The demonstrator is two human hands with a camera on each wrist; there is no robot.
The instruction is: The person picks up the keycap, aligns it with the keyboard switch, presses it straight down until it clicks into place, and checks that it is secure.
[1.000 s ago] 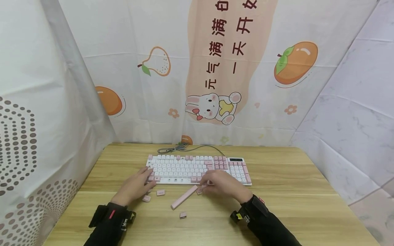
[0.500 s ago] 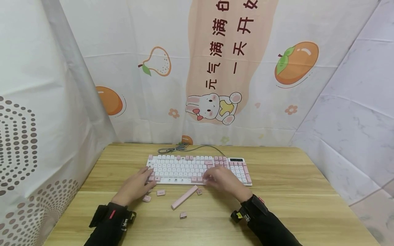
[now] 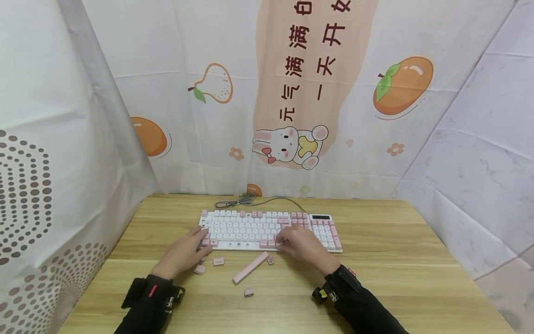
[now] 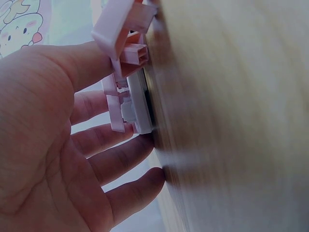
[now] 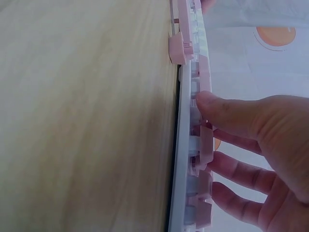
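Note:
A white and pink keyboard (image 3: 242, 229) lies in front of both hands, several of its keycaps off. My left hand (image 3: 183, 253) rests at its left end, fingers spread along the edge, as the left wrist view also shows. My right hand (image 3: 302, 243) is over the bottom row, right of the middle. In the right wrist view its thumb and fingers pinch at a pink keycap (image 5: 206, 145) on the keyboard's front row, partly hidden by the thumb. A long pink spacebar (image 3: 250, 268) lies slanted on the table, a small printed keycap (image 3: 270, 260) by its upper end.
Loose pink keycaps lie on the wooden table (image 3: 375, 269): one keycap (image 3: 219, 261) below the keyboard, another keycap (image 3: 199, 269) beside the left hand, and a third keycap (image 3: 249, 292) nearer the front. A coiled grey cable (image 3: 233, 202) sits behind the keyboard.
My right hand has lifted from beside the small printed keycap and moved up onto the keyboard's bottom row, then stayed there. My left hand has kept its place.

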